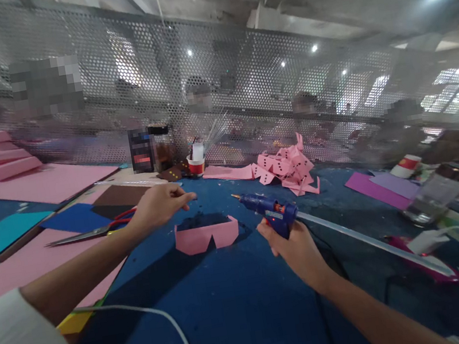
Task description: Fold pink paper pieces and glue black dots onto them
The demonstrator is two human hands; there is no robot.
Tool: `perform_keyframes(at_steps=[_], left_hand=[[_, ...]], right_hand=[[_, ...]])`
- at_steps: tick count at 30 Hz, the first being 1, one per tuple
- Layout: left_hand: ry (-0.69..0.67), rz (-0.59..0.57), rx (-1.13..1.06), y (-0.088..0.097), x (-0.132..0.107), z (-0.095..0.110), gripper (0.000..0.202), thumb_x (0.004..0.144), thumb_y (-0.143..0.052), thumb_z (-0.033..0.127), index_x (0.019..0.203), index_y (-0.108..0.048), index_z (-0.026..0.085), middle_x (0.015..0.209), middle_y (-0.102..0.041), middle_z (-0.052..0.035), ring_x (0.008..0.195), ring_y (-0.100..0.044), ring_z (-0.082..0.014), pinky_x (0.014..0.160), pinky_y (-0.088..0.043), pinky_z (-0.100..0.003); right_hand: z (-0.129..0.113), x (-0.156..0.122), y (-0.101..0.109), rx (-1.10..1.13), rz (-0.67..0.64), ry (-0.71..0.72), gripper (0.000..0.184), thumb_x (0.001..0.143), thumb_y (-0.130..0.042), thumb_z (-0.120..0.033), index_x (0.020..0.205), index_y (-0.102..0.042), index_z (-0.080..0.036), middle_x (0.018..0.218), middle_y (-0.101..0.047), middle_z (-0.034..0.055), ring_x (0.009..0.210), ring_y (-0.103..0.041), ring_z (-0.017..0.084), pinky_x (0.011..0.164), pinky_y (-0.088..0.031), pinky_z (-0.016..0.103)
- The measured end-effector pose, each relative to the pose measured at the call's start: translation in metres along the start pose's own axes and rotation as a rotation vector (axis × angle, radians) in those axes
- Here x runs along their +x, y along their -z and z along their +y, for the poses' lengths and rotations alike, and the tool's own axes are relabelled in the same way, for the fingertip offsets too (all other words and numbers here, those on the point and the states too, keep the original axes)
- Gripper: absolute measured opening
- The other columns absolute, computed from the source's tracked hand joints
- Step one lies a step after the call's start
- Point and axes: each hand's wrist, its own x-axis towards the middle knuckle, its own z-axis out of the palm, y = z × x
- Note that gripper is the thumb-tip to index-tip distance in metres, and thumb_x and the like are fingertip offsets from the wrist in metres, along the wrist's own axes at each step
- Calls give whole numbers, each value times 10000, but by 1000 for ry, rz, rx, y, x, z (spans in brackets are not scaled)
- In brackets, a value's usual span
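My right hand is wrapped round the handle of a blue glue gun, its nozzle pointing left. A long clear glue stick runs out of the gun's back end. Over the blue table, my left hand has its fingers curled together in a pinch; whatever may be between the fingertips is too small to make out. Below and between the hands stands a pink cut-out piece shaped like a pair of glasses with a notch in its lower edge. Red-handled scissors lie beside my left wrist.
Pink, brown, blue and teal sheets cover the left side. Cut pink pieces with dark dots lie in a heap at the back. A cup stands near the perforated metal screen. A white cable crosses the front.
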Motion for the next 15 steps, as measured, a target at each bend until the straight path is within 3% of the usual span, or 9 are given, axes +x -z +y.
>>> perform_keyframes(at_steps=[2,5,9,12,15], left_hand=[[-35,-15,33,-7,5,0,313,779,-644,493,705,-704,194,666,-722,-26,648,-641,-193,635,-463,-279],[-80,-69,9,-15,4,3,258,813,-589,400,934,-721,214,851,-774,-19,797,-695,-199,706,-497,-262],[-79,-186,15,-12,-15,10,326,885,-522,458,1009,-719,230,936,-778,-17,759,-689,-202,597,-487,-252],[-104,-260,-3,-5,-38,16,379,924,-490,529,980,-742,251,1034,-765,-9,980,-680,-222,812,-502,-267],[-120,-295,90,-5,-58,15,371,906,-530,547,1054,-739,278,1121,-746,-12,1055,-655,-247,877,-478,-288]], right_hand=[[-1,0,0,11,-4,7,335,919,-588,-511,847,-629,-187,524,-504,-62,480,-513,107,511,-423,213],[-1,1,0,22,7,6,326,912,-600,-509,860,-627,-188,539,-511,-61,484,-517,107,514,-431,213],[1,1,1,13,5,-10,326,909,-600,-511,850,-633,-192,541,-512,-58,488,-518,110,513,-435,217],[2,1,1,-5,-4,-14,325,913,-590,-514,849,-634,-198,538,-512,-57,488,-513,111,508,-426,219],[3,1,-1,-61,1,-4,325,914,-585,-515,853,-641,-200,535,-516,-54,502,-518,119,540,-435,233]])
